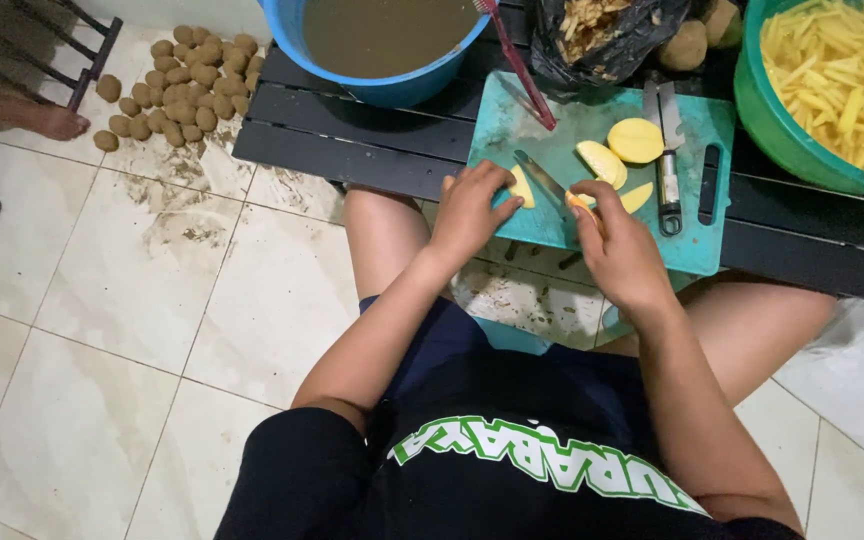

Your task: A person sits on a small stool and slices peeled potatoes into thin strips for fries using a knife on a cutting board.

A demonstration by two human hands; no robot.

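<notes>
On a teal cutting board (697, 245) lie peeled potato pieces: a half (635, 140) and slices (601, 162). My left hand (470, 212) presses on a small potato piece (522, 187) at the board's near left edge. My right hand (619, 250) grips the handle of a knife (544, 178), whose blade points toward that piece; a thin yellow slice shows under its fingers.
A green basin (782, 130) of cut potato sticks stands at the right, a blue basin (392, 90) of murky water at the back, a black bag (552, 50) of peelings between them. A peeler (666, 150) lies on the board. Unpeeled potatoes (177, 85) are piled on the tiled floor. Another person's foot (52, 122) is at the left.
</notes>
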